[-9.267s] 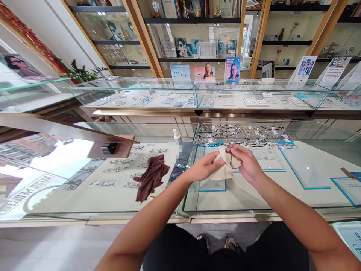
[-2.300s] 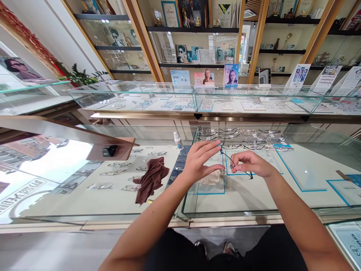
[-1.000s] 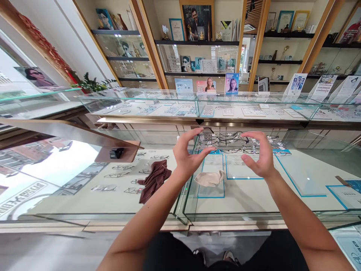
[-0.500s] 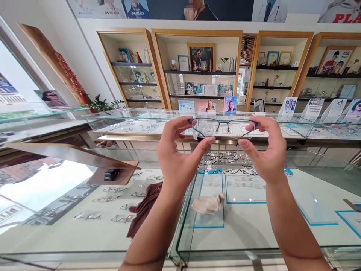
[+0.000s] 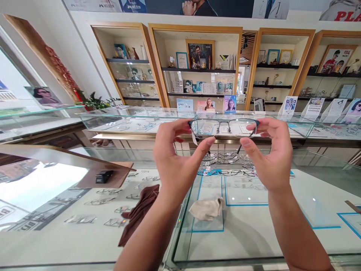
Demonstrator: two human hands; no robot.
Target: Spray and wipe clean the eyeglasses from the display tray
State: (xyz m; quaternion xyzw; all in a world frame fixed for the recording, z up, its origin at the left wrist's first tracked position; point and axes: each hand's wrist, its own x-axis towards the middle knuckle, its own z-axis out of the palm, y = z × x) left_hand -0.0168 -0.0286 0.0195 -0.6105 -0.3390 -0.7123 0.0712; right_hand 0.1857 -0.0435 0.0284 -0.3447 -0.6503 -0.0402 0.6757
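A pair of dark half-rim eyeglasses (image 5: 224, 122) is held up in front of me, over the glass counter. My left hand (image 5: 180, 154) grips its left end, fingers behind and thumb below the lens. At the other end my right hand (image 5: 266, 154) has hold of it the same way, thumb lowered. A small white tag hangs by the left lens. Both temples point away and down, partly hidden by the thumbs. On the counter below lies a crumpled beige cloth (image 5: 207, 209). Beside my left forearm is a brown cloth (image 5: 141, 212).
The glass display counter (image 5: 239, 241) holds several rows of eyeglass frames (image 5: 231, 160). More frames lie in the left case, near a slanted mirror (image 5: 42, 188) and a small black box (image 5: 104, 177). Farther back stand another glass counter (image 5: 132, 133) and wooden shelves (image 5: 201, 26).
The view has shifted slightly. Both hands have moved a little apart, and the eyeglasses are tilted differently, with the temples now lower behind the lenses.
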